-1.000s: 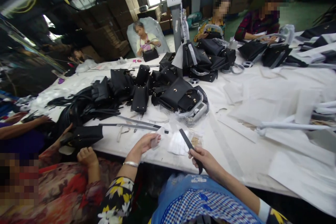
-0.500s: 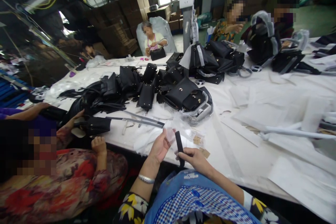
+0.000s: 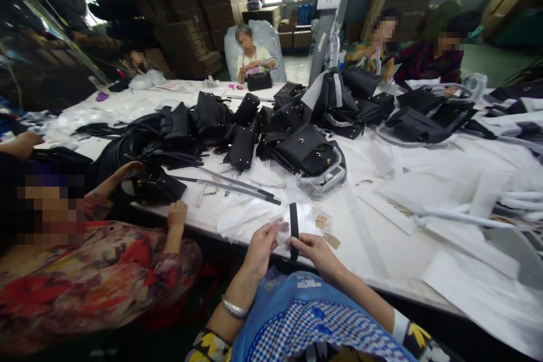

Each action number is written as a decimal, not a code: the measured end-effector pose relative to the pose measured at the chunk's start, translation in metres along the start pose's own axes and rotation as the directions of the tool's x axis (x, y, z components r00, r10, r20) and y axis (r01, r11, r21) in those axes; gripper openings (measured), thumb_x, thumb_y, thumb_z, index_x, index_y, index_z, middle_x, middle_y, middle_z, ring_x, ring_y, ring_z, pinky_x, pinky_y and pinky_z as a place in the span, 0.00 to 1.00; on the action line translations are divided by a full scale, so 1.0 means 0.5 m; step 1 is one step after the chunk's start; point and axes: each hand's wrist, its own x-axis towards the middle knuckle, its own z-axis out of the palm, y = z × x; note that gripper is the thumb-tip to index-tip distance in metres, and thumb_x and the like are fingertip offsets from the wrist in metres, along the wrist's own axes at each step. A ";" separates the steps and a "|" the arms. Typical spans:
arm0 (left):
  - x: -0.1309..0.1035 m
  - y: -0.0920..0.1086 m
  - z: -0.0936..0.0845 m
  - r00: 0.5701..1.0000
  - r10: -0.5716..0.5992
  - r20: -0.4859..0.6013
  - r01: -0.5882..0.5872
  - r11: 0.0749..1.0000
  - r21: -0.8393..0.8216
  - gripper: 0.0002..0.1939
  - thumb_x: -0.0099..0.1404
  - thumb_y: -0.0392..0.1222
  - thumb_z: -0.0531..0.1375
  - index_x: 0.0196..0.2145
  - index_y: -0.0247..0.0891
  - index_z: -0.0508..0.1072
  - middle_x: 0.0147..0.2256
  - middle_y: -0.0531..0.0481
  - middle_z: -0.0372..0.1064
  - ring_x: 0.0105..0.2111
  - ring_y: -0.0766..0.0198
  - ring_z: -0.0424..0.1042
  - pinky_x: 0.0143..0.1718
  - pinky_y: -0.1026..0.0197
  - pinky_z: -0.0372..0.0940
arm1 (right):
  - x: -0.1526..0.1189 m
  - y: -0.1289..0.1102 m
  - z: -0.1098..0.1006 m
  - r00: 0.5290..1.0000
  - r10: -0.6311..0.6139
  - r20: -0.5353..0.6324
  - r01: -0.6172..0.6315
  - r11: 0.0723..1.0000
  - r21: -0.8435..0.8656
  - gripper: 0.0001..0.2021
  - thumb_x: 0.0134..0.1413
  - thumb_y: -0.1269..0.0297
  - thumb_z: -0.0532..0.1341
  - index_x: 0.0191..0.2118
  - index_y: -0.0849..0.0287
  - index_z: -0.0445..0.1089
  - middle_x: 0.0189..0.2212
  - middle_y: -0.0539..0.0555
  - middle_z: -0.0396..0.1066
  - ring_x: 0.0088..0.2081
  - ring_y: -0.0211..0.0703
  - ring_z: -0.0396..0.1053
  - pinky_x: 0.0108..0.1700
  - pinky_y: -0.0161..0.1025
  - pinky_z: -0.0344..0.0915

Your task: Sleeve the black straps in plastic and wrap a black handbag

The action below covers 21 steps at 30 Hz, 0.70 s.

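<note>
At lower centre, the right hand pinches a black strip, while just beside it the left hand nips a clear plastic piece. Mid-frame, black bags lie heaped on the white table; a co-worker sits at upper centre.

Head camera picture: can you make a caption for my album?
Right fingers hold a black strap, left fingers a see-through piece, before black bags heaped on a white table.
</note>
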 end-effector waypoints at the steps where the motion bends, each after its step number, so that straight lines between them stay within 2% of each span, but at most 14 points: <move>1: -0.005 0.000 -0.006 0.999 -0.020 0.035 0.020 1.000 0.008 0.20 0.58 0.48 0.66 0.43 0.31 0.77 0.40 0.39 0.76 0.36 0.59 0.76 0.40 0.60 0.69 | 0.000 -0.002 0.006 1.000 -0.015 -0.014 0.015 1.000 -0.023 0.18 0.52 0.49 0.64 0.31 0.63 0.75 0.25 0.50 0.73 0.29 0.38 0.68 0.37 0.36 0.63; 4: -0.016 -0.010 -0.029 0.999 -0.033 0.041 0.034 0.999 -0.021 0.18 0.56 0.45 0.68 0.40 0.29 0.78 0.40 0.37 0.77 0.37 0.57 0.77 0.41 0.59 0.70 | -0.005 -0.010 0.022 0.998 -0.042 -0.037 0.039 0.995 -0.092 0.17 0.52 0.50 0.64 0.29 0.63 0.74 0.25 0.50 0.73 0.28 0.38 0.67 0.35 0.35 0.62; 8: -0.011 -0.014 -0.062 0.991 -0.012 -0.132 -0.015 0.979 -0.205 0.14 0.54 0.39 0.70 0.38 0.31 0.78 0.37 0.40 0.78 0.37 0.60 0.77 0.40 0.62 0.71 | -0.027 -0.010 0.039 0.993 -0.071 -0.097 0.047 0.971 -0.236 0.18 0.56 0.49 0.60 0.34 0.61 0.73 0.23 0.51 0.74 0.25 0.38 0.68 0.31 0.34 0.63; 13: -0.005 0.012 -0.081 0.963 0.007 -0.270 -0.108 0.925 -0.363 0.06 0.55 0.32 0.69 0.32 0.30 0.77 0.32 0.44 0.78 0.31 0.67 0.76 0.34 0.69 0.71 | -0.058 0.001 0.053 0.997 -0.073 0.015 0.074 0.938 -0.339 0.18 0.59 0.49 0.56 0.35 0.60 0.70 0.21 0.49 0.71 0.19 0.36 0.66 0.24 0.33 0.61; 17: 0.001 0.025 -0.084 0.947 -0.008 -0.320 -0.138 0.893 -0.428 0.03 0.57 0.31 0.67 0.31 0.31 0.76 0.30 0.46 0.77 0.29 0.69 0.75 0.30 0.72 0.69 | -0.071 -0.001 0.056 0.989 -0.133 0.058 0.143 0.833 -0.534 0.18 0.62 0.52 0.55 0.28 0.59 0.69 0.19 0.48 0.69 0.20 0.36 0.65 0.25 0.33 0.60; 21: 0.008 0.026 -0.080 0.933 0.008 -0.359 -0.180 0.876 -0.448 0.02 0.58 0.30 0.66 0.31 0.32 0.76 0.29 0.49 0.76 0.29 0.71 0.75 0.29 0.73 0.68 | -0.073 -0.006 0.055 0.971 -0.227 0.069 0.218 0.735 -0.643 0.18 0.63 0.55 0.54 0.26 0.58 0.69 0.19 0.48 0.68 0.22 0.36 0.66 0.27 0.33 0.60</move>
